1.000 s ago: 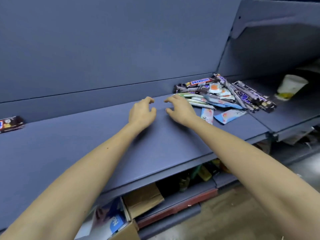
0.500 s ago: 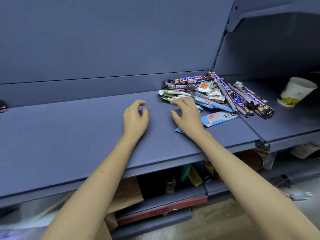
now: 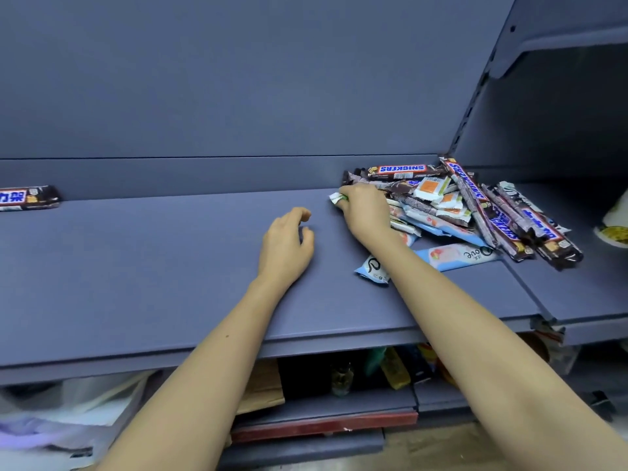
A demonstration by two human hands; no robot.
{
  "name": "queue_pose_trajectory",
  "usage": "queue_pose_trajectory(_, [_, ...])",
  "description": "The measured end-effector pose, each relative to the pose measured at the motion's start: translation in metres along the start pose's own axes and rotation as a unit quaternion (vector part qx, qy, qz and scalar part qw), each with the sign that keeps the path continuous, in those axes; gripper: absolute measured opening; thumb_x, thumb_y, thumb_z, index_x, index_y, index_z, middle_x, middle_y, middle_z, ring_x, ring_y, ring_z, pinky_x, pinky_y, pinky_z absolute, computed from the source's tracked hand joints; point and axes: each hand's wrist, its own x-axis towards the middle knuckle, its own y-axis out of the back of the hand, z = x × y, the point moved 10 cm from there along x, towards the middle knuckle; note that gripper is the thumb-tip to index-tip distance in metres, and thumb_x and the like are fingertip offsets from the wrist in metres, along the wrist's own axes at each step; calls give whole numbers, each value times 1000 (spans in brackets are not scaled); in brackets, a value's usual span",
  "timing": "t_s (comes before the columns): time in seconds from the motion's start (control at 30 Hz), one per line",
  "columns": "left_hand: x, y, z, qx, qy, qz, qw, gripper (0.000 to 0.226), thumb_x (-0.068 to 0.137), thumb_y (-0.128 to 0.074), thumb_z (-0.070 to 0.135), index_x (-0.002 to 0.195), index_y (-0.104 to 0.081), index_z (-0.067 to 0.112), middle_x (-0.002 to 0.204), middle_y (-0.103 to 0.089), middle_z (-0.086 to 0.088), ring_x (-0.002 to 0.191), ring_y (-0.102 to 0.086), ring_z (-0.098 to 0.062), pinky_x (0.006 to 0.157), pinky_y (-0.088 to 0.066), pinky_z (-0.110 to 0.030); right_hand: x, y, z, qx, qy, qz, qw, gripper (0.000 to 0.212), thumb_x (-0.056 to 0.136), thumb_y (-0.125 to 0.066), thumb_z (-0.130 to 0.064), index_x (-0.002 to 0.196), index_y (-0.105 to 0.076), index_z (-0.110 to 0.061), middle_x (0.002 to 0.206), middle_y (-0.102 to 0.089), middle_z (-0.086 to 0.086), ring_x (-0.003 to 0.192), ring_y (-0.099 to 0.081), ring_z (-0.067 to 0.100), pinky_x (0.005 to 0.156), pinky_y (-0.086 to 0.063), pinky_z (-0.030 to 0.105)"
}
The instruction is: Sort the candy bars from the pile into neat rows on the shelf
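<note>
Compared with half a second ago, the right hand is reaching farther, no longer lying flat on the shelf beside the pile but curling over the pile's left edge. Its fingers are closing narrowly on the end of a green-and-white bar, whose crinkled tip is sticking out past the fingertips; whether the bar is lifted clear, I cannot tell. The left hand is lying on the bare shelf just left of the right hand, much where it was, loosely curled with thumb and fingers narrowly apart and holding nothing. The view is also sitting a little more to the left than before, so a lone Snickers bar is showing more fully at the far left edge, lying against the back panel, well apart from the pile.

The pile is lying at the right end of the shelf, up against the back wall. It is holding brown Snickers bars, small white-and-orange packets and pale blue wrappers, all overlapping at mixed angles. A blue Dove bar is lying at the near side of the pile, partly under the right forearm. At the right edge, on the neighbouring shelf, a white cup is lying tilted, its contents not visible.
</note>
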Motion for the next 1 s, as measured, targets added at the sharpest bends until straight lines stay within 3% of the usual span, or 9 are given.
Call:
queue_pose_trajectory(0.1, [2, 4, -6, -30, 34, 17, 999, 27, 87, -43, 7, 111, -55, 8, 112, -63, -6, 107, -54, -24, 89, -41, -31, -9, 9, -6, 65, 25, 20, 997, 21, 92, -49, -21, 98, -66, -10, 104, -67, 15, 99, -58, 35, 70, -38, 35])
queue_pose_trajectory(0.17, [4, 5, -8, -39, 41, 22, 998, 26, 87, -44, 8, 111, -55, 8, 111, -62, -5, 106, -54, -24, 89, -41, -31, -14, 22, -14, 173, 43, 26, 984, 24, 92, -52, -22, 111, -66, -15, 110, -68, 9, 102, -60, 29, 81, -42, 32])
queue_pose_trajectory(0.23, [3, 3, -5, -37, 30, 15, 999, 27, 87, -44, 8, 112, -54, 9, 114, -61, -3, 107, -54, -23, 89, -42, -31, -20, 46, -27, 263, 70, 64, 960, 23, 91, -56, -21, 110, -68, -17, 104, -71, 5, 96, -61, 24, 83, -43, 31])
queue_pose_trajectory(0.37, [0, 10, -3, -65, 29, 39, 997, 33, 87, -45, 7, 119, -48, 10, 121, -58, -1, 109, -53, -20, 88, -39, -27, -30, 90, -37, 386, 58, 163, 906, 19, 89, -60, -23, 103, -70, -18, 92, -66, -8, 83, -52, 12, 75, -37, 11])
queue_pose_trajectory(0.57, [-15, 44, -5, -227, 84, 125, 962, 41, 89, -50, 9, 129, -41, 14, 125, -45, 8, 108, -48, -12, 91, -41, -28, -39, 67, -21, 608, -70, 92, 785, 15, 91, -56, -17, 101, -67, -16, 76, -63, -7, 67, -54, 6, 71, -49, 32])
queue_pose_trajectory(0.73, [-38, 52, 1, -258, 115, 74, 956, 30, 91, -54, 24, 121, -51, 19, 118, -52, 13, 105, -52, -7, 79, -37, -6, -63, 36, -10, 748, -174, 32, 639, 14, 94, -52, -18, 83, -61, -16, 79, -60, 0, 72, -55, 11, 75, -52, 29])
queue_pose_trajectory(0.8, [-48, 47, 8, -248, 109, 39, 962, 29, 90, -56, 27, 118, -54, 21, 111, -57, 13, 99, -54, -4, 75, -39, -3, -73, 27, -16, 776, -189, 13, 602, 14, 94, -51, -18, 83, -60, -16, 81, -60, 1, 76, -55, 12, 80, -52, 30])
queue_pose_trajectory(0.9, [-57, 37, 19, -247, 97, 0, 964, 15, 88, -59, 22, 101, -61, 28, 89, -64, 11, 78, -58, -7, 63, -46, -14, -83, 24, -29, 782, -173, -12, 599, 15, 94, -49, -17, 83, -59, -15, 81, -60, 2, 76, -56, 11, 77, -53, 28])
queue_pose_trajectory(1.0, [-64, 29, 15, -331, 138, 3, 934, 10, 87, -61, 14, 89, -64, 22, 80, -68, 4, 68, -59, -4, 59, -46, -14, -87, 28, -37, 760, -143, -30, 633, 11, 95, -47, -16, 92, -58, -13, 87, -60, 3, 78, -56, 13, 78, -51, 29])
